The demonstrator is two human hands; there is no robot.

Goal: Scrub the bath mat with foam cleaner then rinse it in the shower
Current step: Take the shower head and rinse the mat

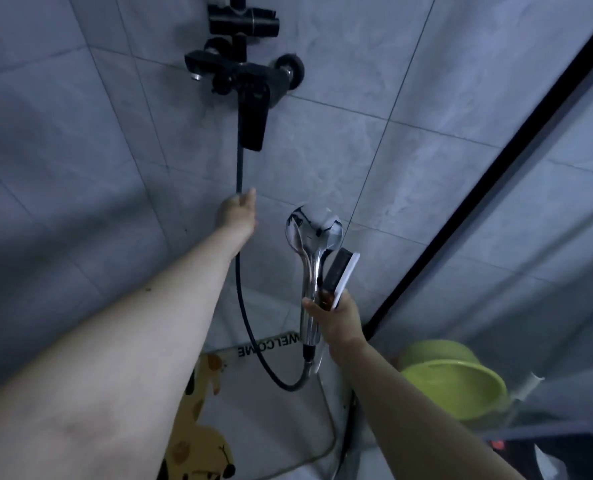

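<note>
- Grey marbled tiles [426,98] cover the shower wall ahead of you, with dark grout lines running across them.
- High on that wall sits a black mixer [243,74], its flat lever [253,121] hanging down from the body.
- A black hose [238,271] drops from the mixer, passes your left hand, loops low and joins the bottom of the shower head's handle.
- Your left hand [237,213] is stretched up towards the lever and stops short of it. It lies right against the hose. Whether its fingers are curled round the hose or merely beside it, I cannot tell.
- Your right hand [336,315] grasps two things at once: the chrome shower head [314,233], held by its handle with the round face up, and a brush [341,271] with a white back and dark bristles, pressed against the right side of the handle.
- The bath mat [253,393] lies on the floor below your arms, near the foot of the wall. It is pale, with "WELCOME" printed along its far edge and a yellow giraffe figure on its left part. Your left forearm hides some of it.
- A black frame [489,181] runs diagonally down the right side, with a pale panel beyond it.
- Two green basins [461,386], stacked, stand on the floor at the right, beside the mat's right edge.
</note>
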